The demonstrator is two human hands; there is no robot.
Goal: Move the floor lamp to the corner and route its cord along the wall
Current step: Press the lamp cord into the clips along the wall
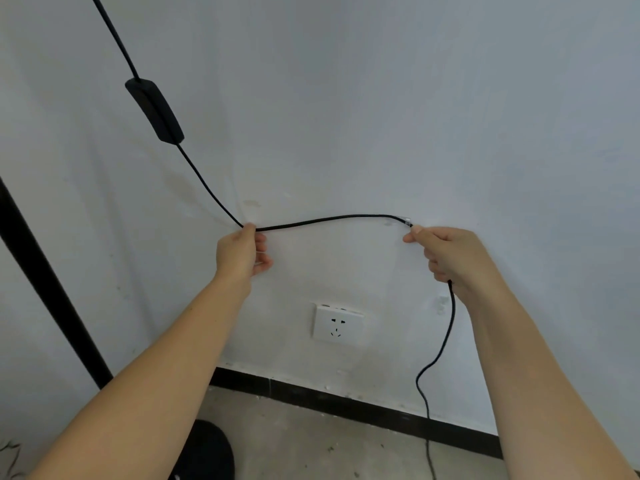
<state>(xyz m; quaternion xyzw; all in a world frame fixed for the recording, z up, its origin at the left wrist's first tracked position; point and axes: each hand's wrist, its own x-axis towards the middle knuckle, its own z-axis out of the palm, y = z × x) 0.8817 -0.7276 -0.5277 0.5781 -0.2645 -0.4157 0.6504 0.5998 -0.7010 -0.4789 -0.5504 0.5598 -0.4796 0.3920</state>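
The black lamp cord (329,220) runs down from the top left through an inline switch (154,110), then stretches level across the white wall (450,116) between my hands. My left hand (242,252) pinches it at the left. My right hand (446,252) holds it at the right, beside a small clear clip (408,221) on the wall. Below my right hand the cord hangs down to the floor. The lamp's black pole (45,282) slants along the left edge, and its round base (207,448) stands on the floor at the bottom left.
A white wall socket (337,323) sits below the stretched cord, with nothing plugged in. A black skirting board (346,407) runs along the foot of the wall above a grey concrete floor (329,448).
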